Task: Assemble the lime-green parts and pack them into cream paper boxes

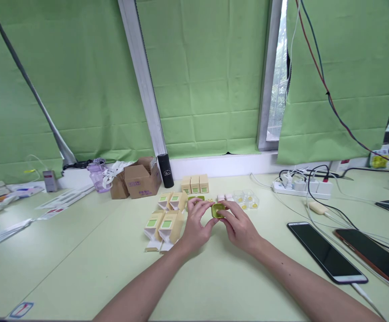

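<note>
Between my two hands, a little above the table, is a small square green container (217,210) with its hollow side facing me. My left hand (196,222) pinches its left edge with thumb and fingers. On the other side my right hand (239,225) grips it, with fingertips at its inside and lower rim. Left of my hands stand several small tan boxes (171,226) with green labels, the nearer ones with white flaps open. Behind my left hand a green piece (196,197) is partly hidden. Clear plastic cups (248,200) with yellow bits sit behind my right hand.
More closed tan boxes (195,184) stand further back. A brown carton (143,179), a black cylinder (165,171) and a purple bottle (98,175) line the wall. To the right lie a white phone (327,252), a brown-edged phone (375,255), cables and a power strip (302,188).
</note>
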### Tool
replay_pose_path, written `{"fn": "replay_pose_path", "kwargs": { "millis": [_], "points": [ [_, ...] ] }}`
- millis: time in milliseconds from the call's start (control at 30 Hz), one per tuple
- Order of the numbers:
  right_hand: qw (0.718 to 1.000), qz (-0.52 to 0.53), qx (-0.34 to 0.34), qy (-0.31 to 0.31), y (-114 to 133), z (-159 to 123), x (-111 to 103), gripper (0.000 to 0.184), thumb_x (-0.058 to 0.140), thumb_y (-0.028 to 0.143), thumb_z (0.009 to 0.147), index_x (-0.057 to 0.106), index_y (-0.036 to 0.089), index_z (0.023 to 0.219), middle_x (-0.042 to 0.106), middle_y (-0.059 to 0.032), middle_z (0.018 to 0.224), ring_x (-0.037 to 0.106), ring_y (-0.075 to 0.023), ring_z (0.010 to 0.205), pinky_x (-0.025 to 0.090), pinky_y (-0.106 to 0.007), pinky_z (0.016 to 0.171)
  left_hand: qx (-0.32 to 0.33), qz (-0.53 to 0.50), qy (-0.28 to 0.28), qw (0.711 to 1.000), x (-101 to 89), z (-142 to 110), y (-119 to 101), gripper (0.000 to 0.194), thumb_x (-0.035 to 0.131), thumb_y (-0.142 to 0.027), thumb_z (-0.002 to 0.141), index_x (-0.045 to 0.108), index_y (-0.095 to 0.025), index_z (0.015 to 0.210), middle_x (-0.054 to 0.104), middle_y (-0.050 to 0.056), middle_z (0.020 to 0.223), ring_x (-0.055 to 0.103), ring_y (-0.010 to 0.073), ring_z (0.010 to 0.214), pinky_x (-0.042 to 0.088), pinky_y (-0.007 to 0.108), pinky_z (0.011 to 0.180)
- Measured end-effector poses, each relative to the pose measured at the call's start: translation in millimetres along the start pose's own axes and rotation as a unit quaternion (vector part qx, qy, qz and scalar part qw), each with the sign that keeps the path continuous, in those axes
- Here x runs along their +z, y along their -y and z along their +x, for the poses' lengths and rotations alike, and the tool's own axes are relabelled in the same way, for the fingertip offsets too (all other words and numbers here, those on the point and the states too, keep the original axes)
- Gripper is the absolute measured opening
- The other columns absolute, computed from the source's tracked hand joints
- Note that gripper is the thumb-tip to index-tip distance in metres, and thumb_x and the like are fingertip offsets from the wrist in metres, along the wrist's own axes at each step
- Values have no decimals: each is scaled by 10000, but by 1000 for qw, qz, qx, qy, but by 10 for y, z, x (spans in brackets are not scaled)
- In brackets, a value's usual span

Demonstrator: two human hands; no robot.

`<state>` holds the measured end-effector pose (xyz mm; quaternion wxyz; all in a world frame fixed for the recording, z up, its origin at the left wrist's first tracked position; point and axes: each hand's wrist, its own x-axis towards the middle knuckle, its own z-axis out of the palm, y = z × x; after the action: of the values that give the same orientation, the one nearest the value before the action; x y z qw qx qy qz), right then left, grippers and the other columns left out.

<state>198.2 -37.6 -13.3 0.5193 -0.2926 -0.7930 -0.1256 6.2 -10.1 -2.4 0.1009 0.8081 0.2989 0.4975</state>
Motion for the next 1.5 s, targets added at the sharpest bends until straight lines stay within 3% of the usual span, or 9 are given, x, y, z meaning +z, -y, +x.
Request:
{"fn": "replay_pose_path", "kwargs": {
  "millis": [367, 600, 767, 900, 1000, 1233, 1500],
  "points": [
    [1000, 7, 15, 13, 4, -11, 12, 329, 459, 52, 988, 596, 233, 1226, 603, -161, 1313, 603, -288, 1205, 586, -485, 936, 0, 1, -1, 1000, 0, -4, -3, 340, 723, -291, 914, 679, -255, 1249, 681, 106, 1209, 464, 315, 1259, 453, 541, 1055],
    [994, 54, 93, 4, -13, -62, 34, 222, 480, 144, 1027, 543, 231, 1221, 655, -148, 1302, 617, -273, 1257, 556, -482, 1005, 2, -7, 17, 1000, -40, -9, -27, 445, 676, -306, 936, 595, -248, 1369, 646, 123, 1318, 416, 320, 1305, 424, 558, 1095],
    [969, 111, 218, -18, -35, -64, 69, 155, 453, 308, 1065, 568, 225, 1128, 709, -99, 1080, 704, -236, 972, 580, -392, 835, 19, -9, 18, 1000, -62, -12, -29, 456, 597, -216, 939, 547, -254, 1391, 622, 118, 1359, 403, 308, 1309, 406, 551, 1113],
    [943, 158, 291, -20, -20, -31, 63, 276, 411, 447, 1077, 536, 234, 954, 669, -26, 828, 657, -191, 719, 534, -320, 674, 22, 6, 17, 1000, -48, -18, -22, 515, 596, -140, 892, 536, -262, 1390, 608, 120, 1357, 404, 318, 1303, 410, 561, 1101],
    [926, 180, 330, -15, -7, -23, 58, 354, 380, 531, 1072, 514, 242, 917, 630, 1, 741, 624, -182, 642, 502, -309, 623, 30, 30, 26, 999, -30, -26, -27, 550, 607, -123, 892, 511, -276, 1411, 602, 111, 1366, 399, 320, 1303, 407, 566, 1098],
    [907, 219, 360, 18, 13, -43, 86, 427, 369, 625, 1050, 518, 251, 904, 663, -9, 690, 635, -197, 613, 496, -319, 609, 52, 70, 34, 996, 30, -51, -28, 532, 619, -114, 914, 545, -313, 1402, 554, 100, 1427, 389, 327, 1336, 408, 572, 1102],
    [904, 229, 358, 44, 38, -75, 119, 433, 354, 608, 1060, 554, 248, 927, 671, 2, 675, 653, -191, 612, 503, -304, 610, 85, 91, 37, 991, 38, -53, -33, 477, 584, -57, 911, 642, -317, 1307, 602, 96, 1304, 420, 313, 1295, 450, 549, 1073]
  ]
}}
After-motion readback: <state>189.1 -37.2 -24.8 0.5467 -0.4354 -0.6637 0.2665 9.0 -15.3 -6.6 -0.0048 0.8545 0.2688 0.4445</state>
